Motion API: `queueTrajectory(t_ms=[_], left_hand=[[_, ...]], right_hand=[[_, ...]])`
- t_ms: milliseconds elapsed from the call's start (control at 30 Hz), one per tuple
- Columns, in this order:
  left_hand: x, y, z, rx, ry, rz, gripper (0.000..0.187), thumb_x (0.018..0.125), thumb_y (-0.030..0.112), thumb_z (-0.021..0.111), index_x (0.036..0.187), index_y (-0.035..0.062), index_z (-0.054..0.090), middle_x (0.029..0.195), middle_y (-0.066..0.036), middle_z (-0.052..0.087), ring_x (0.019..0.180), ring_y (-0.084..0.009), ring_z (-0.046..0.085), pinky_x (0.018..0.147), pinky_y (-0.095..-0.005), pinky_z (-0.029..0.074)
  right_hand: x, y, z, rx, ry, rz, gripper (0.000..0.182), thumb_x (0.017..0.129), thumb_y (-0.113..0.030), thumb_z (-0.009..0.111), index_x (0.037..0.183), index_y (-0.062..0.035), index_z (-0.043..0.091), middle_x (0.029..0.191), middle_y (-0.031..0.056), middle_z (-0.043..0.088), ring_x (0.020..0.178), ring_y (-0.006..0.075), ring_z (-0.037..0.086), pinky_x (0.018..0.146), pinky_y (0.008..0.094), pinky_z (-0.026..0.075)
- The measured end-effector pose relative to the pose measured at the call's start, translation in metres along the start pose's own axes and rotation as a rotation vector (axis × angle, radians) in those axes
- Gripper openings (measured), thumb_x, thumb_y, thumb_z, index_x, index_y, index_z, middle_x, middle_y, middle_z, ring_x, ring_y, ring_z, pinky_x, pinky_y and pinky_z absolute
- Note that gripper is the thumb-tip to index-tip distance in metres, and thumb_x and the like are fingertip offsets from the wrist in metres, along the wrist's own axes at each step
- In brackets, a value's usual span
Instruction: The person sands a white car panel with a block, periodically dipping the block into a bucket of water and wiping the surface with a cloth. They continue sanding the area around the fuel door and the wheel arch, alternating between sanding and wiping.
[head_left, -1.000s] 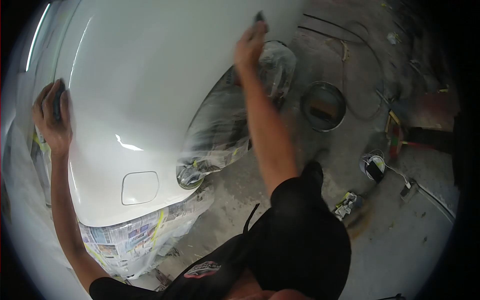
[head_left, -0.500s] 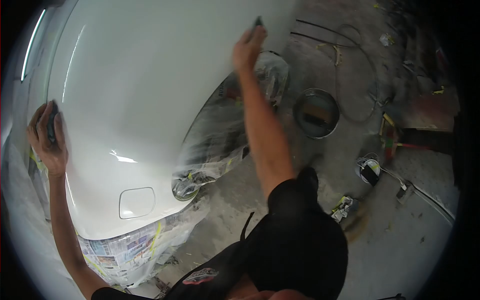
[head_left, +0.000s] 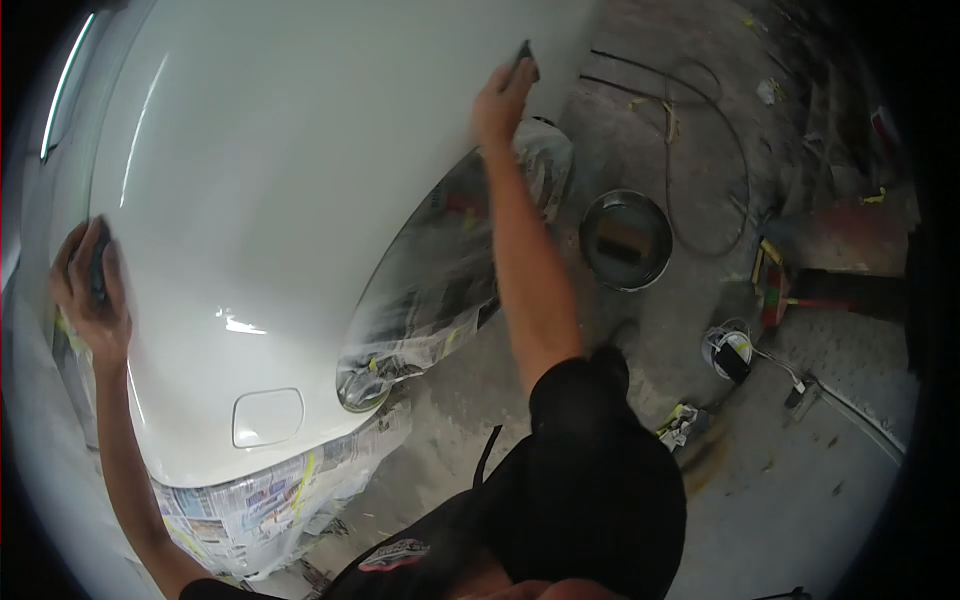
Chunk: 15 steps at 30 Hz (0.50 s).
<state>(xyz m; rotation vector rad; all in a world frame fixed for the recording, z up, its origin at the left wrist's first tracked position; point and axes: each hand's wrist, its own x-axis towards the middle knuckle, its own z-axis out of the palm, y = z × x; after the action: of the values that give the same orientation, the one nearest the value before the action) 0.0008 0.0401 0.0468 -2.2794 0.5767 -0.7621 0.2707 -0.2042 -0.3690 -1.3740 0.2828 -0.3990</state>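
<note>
A glossy white car body panel (head_left: 250, 200) fills the left and middle of the view. My left hand (head_left: 92, 310) rests on its left edge, fingers curled round a dark pad (head_left: 100, 262) that looks like a sanding pad. Stretched forward, my right hand (head_left: 499, 105) is at the panel's right edge and grips a second dark pad (head_left: 526, 58), mostly covered by the fingers. The right hand is slightly blurred. Below it, the wheel area is covered with plastic and newspaper masking (head_left: 435, 270). A square flap (head_left: 268, 417) lies near the panel's lower end.
On the floor to the right stands a round dark bucket (head_left: 626, 240) with a brown block shape inside. A hose (head_left: 745, 170) loops beyond it. A white container (head_left: 728, 352), crumpled paper (head_left: 682, 425) and a cable (head_left: 850, 415) lie farther down. Newspaper (head_left: 260, 515) covers the car's lower end.
The whole view has shifted slightly, so the car and floor items sit a little lower and more left. My right hand has slid slightly right relative to the panel. Both hands keep their pads.
</note>
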Motion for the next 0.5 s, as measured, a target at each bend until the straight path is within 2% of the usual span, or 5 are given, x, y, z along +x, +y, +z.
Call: queueTrajectory(t_ms=[100,133,200,400,500], left_hand=[[0.000,0.004,-0.001,0.034,0.026,-0.045,0.031,0.093,0.012,0.071,0.124,0.0110,0.070,0.121,-0.011,0.066,0.110,-0.0270,0.061,0.094,-0.0385,0.049],[0.000,0.008,-0.004,0.073,0.021,-0.062,0.032,0.092,0.013,0.072,0.124,0.0132,0.070,0.120,-0.009,0.067,0.109,-0.0270,0.061,0.095,-0.0396,0.047],[0.000,0.009,-0.006,0.030,0.031,-0.051,0.031,0.092,0.017,0.072,0.123,0.0167,0.071,0.120,-0.006,0.067,0.108,-0.0255,0.061,0.094,-0.0403,0.044],[-0.004,0.003,0.000,0.071,0.074,-0.024,0.031,0.090,0.018,0.074,0.121,0.0167,0.071,0.118,-0.003,0.068,0.104,-0.0223,0.060,0.090,-0.0384,0.043],[-0.003,0.002,0.000,0.001,0.101,-0.001,0.031,0.089,0.018,0.074,0.120,0.0169,0.071,0.118,-0.003,0.068,0.104,-0.0224,0.060,0.090,-0.0381,0.043]], right_hand=[[-0.165,-0.068,0.011,-0.129,-0.224,-0.508,0.073,0.101,-0.033,0.051,0.159,-0.0004,0.020,0.167,0.0207,0.014,0.155,0.0369,0.011,0.119,0.0663,0.010],[-0.231,-0.097,0.003,-0.215,-0.513,-0.540,0.078,0.096,-0.034,0.058,0.159,-0.0047,0.022,0.167,0.0186,0.015,0.155,0.0344,0.012,0.116,0.0703,0.011],[-0.332,-0.077,0.007,-0.035,-0.652,-1.026,0.077,0.094,-0.028,0.063,0.158,-0.0079,0.025,0.166,0.0190,0.019,0.155,0.0337,0.015,0.115,0.0732,0.003],[-0.144,-0.098,0.023,-0.152,-0.171,-0.623,0.059,0.102,-0.027,0.049,0.155,-0.0050,0.033,0.166,0.0177,0.020,0.153,0.0360,0.021,0.115,0.0727,0.012],[-0.147,-0.137,0.037,-0.102,-0.059,-0.417,0.062,0.102,-0.026,0.049,0.156,-0.0028,0.028,0.166,0.0195,0.019,0.153,0.0384,0.018,0.115,0.0727,0.010]])
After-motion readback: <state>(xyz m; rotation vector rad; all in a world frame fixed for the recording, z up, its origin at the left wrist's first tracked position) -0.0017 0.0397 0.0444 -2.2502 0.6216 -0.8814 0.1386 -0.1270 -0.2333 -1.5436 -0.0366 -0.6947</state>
